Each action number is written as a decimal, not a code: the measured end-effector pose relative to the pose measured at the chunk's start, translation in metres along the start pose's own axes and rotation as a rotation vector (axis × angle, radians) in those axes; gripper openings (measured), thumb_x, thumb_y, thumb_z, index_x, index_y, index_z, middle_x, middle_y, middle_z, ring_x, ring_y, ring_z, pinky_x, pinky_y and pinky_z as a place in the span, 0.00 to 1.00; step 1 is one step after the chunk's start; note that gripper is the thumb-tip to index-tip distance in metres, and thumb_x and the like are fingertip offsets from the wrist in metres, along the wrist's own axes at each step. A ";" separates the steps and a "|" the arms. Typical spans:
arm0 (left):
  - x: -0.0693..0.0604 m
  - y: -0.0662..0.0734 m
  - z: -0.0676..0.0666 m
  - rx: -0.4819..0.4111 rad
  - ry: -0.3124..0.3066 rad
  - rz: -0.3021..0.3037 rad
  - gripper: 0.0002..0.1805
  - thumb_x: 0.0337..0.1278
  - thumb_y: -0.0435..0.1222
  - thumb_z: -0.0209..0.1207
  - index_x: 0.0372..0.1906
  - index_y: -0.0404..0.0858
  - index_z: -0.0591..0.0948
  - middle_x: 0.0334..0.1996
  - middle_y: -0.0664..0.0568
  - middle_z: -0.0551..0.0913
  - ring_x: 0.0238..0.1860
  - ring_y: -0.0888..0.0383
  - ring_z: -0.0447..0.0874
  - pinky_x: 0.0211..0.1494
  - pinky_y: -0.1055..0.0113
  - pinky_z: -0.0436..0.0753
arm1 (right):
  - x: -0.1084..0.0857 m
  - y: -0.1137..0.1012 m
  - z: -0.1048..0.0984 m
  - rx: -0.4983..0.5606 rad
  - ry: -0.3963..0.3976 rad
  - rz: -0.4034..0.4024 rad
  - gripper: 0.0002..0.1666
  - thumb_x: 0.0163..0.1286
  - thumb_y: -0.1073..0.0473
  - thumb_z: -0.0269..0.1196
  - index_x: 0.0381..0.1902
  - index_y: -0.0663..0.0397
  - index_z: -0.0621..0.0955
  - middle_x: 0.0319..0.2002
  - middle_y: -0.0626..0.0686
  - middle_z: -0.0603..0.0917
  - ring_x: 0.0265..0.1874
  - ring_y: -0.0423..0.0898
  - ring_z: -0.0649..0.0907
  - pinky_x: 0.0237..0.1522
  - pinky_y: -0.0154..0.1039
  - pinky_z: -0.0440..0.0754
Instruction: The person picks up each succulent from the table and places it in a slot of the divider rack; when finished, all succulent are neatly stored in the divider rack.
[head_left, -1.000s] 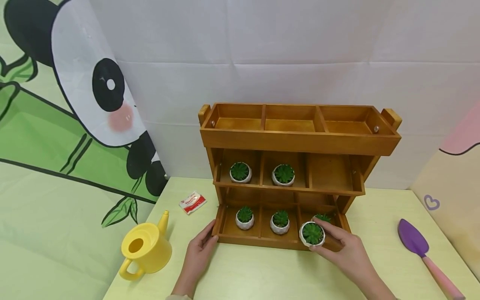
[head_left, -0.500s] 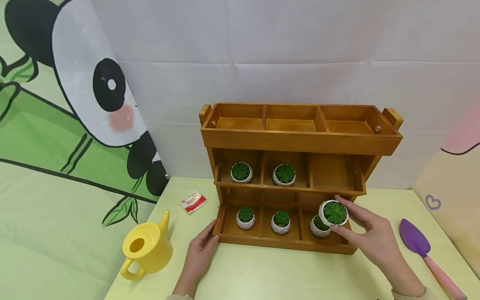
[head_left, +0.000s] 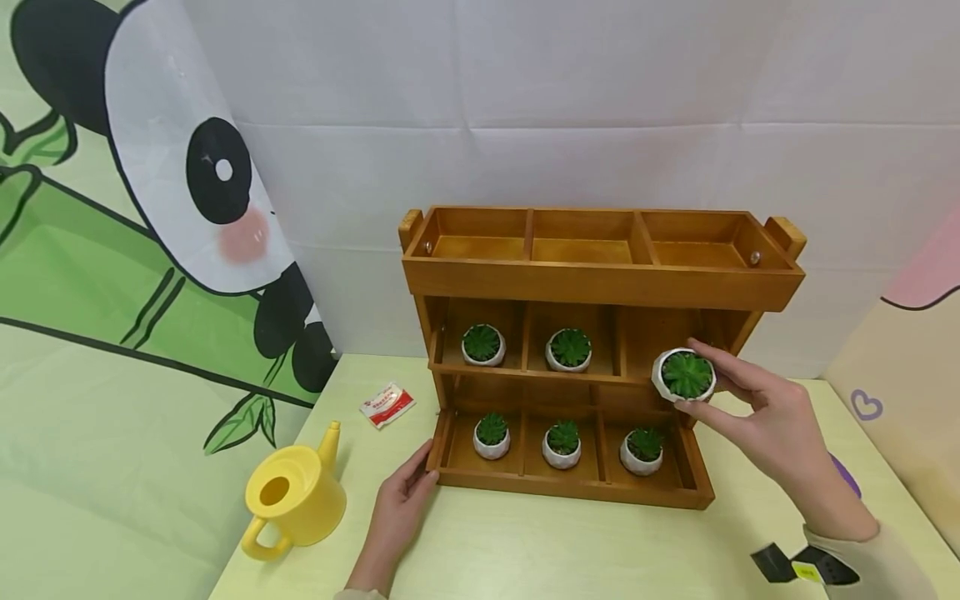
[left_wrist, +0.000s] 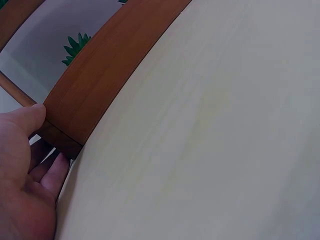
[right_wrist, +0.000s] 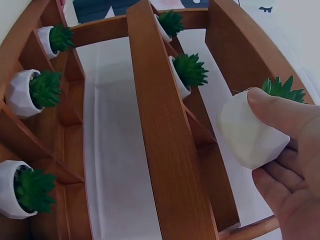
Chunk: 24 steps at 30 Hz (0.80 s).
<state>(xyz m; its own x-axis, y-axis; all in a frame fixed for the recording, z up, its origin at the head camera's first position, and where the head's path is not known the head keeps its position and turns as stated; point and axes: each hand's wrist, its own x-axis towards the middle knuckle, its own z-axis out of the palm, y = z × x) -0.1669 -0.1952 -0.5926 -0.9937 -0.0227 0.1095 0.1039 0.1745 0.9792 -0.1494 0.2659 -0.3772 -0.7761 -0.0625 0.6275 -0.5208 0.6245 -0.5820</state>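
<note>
Between thumb and fingers, my right hand (head_left: 772, 408) holds a white faceted pot with a green succulent (head_left: 687, 374), raised in front of the right compartment of the middle tier. In the right wrist view the potted succulent (right_wrist: 255, 130) is upright and apart from the wood. The left hand (head_left: 401, 504) grips the bottom left front corner of the brown wooden plant shelf (head_left: 600, 283); its thumb (left_wrist: 35, 116) lies on the edge. Two potted succulents (head_left: 568, 348) stand in the middle tier's left and centre compartments. Each bottom compartment holds one potted succulent (head_left: 641, 451).
A yellow watering can (head_left: 296, 492) stands left of the shelf, near a red and white packet (head_left: 387, 405). On the right, my forearm covers most of a purple trowel (head_left: 845, 475). The shelf's top tier (head_left: 600, 282) has three compartments. A pale cloth wall (head_left: 525, 100) rises behind.
My right hand has lifted its potted succulent from the bottom right compartment area up and rightward to the middle tier. The left hand has stayed at the shelf corner.
</note>
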 end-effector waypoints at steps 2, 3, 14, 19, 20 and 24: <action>0.000 0.000 0.000 -0.003 0.000 0.005 0.27 0.75 0.34 0.62 0.74 0.48 0.76 0.74 0.52 0.73 0.72 0.55 0.71 0.67 0.72 0.76 | 0.006 0.002 0.000 -0.025 -0.007 0.020 0.45 0.49 0.71 0.83 0.66 0.47 0.84 0.52 0.39 0.88 0.46 0.21 0.83 0.49 0.15 0.76; 0.000 0.000 0.000 -0.005 0.000 0.008 0.27 0.75 0.34 0.62 0.74 0.48 0.76 0.73 0.52 0.73 0.72 0.55 0.71 0.68 0.72 0.75 | 0.009 0.003 0.000 -0.037 -0.014 0.035 0.44 0.51 0.69 0.83 0.67 0.46 0.84 0.53 0.42 0.88 0.46 0.20 0.82 0.49 0.14 0.75; 0.000 -0.001 0.001 -0.006 0.005 -0.009 0.27 0.75 0.33 0.62 0.74 0.50 0.76 0.74 0.53 0.72 0.72 0.56 0.71 0.68 0.71 0.76 | 0.033 0.020 0.011 -0.064 -0.113 0.141 0.39 0.63 0.53 0.79 0.71 0.53 0.80 0.63 0.62 0.82 0.60 0.45 0.83 0.50 0.14 0.75; 0.001 -0.001 0.000 -0.021 0.000 -0.001 0.28 0.74 0.32 0.62 0.74 0.48 0.76 0.74 0.53 0.72 0.72 0.56 0.71 0.68 0.72 0.75 | 0.036 0.024 0.016 -0.100 -0.126 0.154 0.40 0.62 0.53 0.80 0.69 0.60 0.79 0.63 0.67 0.81 0.58 0.67 0.83 0.49 0.11 0.70; 0.001 -0.001 0.000 -0.022 0.000 -0.001 0.28 0.74 0.32 0.62 0.74 0.49 0.76 0.74 0.53 0.72 0.72 0.57 0.71 0.68 0.72 0.75 | 0.036 0.025 0.017 -0.106 -0.131 0.157 0.41 0.62 0.53 0.80 0.69 0.61 0.79 0.63 0.68 0.81 0.58 0.68 0.82 0.49 0.12 0.71; 0.000 -0.001 0.000 -0.016 0.003 -0.006 0.27 0.74 0.32 0.62 0.74 0.49 0.76 0.74 0.53 0.72 0.72 0.56 0.71 0.67 0.72 0.76 | 0.037 0.026 0.022 -0.136 -0.157 0.165 0.41 0.63 0.52 0.79 0.69 0.63 0.78 0.63 0.70 0.80 0.58 0.70 0.82 0.55 0.38 0.84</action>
<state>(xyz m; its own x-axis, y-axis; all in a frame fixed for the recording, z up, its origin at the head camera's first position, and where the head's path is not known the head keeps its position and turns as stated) -0.1673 -0.1950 -0.5933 -0.9942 -0.0269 0.1040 0.0985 0.1589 0.9824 -0.1996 0.2634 -0.3804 -0.8979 -0.0642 0.4354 -0.3378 0.7347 -0.5883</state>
